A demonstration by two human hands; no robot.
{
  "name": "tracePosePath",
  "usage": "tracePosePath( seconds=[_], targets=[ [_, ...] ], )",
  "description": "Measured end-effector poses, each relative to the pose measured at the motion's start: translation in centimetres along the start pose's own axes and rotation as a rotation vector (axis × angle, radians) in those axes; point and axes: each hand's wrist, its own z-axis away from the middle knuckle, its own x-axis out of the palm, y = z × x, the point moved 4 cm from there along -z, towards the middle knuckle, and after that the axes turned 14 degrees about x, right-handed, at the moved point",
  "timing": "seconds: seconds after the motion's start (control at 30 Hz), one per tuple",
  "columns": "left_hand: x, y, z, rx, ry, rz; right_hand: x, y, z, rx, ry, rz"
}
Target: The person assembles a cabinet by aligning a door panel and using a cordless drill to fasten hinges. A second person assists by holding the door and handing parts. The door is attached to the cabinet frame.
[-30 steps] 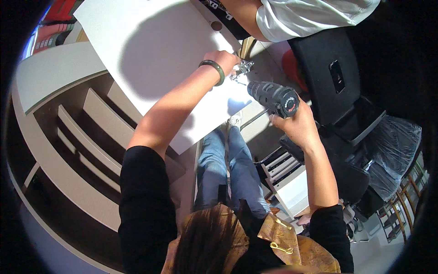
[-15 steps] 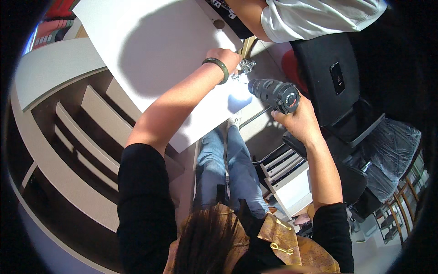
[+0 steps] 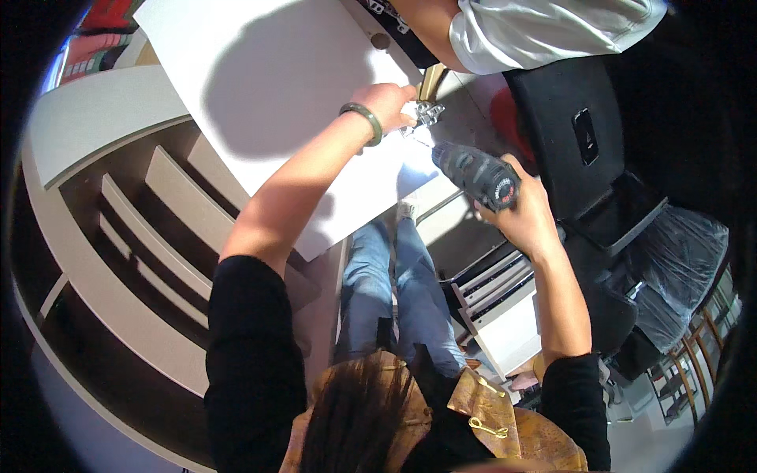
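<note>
- My left hand, at twelve o'clock in my view, had its thumb and fingers closed on a silver metal fitting.
- That fitting sat at one o'clock, by the right-hand edge of a white panel; my fingers covered part of it.
- At nearly three o'clock my right hand was wrapped around a black cordless drill, its nose aimed toward ten o'clock.
- Glare hid whether the bit touched the fitting.
- At one o'clock, farther out, a co-worker's white sleeve and bent arm crowded the space beyond the fitting.
- A phone lay at two o'clock on a black chair, just past the drill.
- A plastic-wrapped seat stood at three o'clock.
- At nine o'clock, a wooden cabinet frame with slat-like boards stood alongside my left arm, partly overlapped by the panel.
</note>
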Motion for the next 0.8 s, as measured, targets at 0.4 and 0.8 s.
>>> tracePosePath(
  seconds=[0.4, 0.8],
  targets=[
    [4.9, 0.3, 8.4, -0.301, 0.755, 1.871, 1.0, 2.1, 3.3, 0.085, 0.053, -0.499],
    [7.2, 2.3, 6.0, -0.343, 0.708, 2.085, 1.5, 1.6, 3.8, 0.105, 0.036, -0.468]
  ],
)
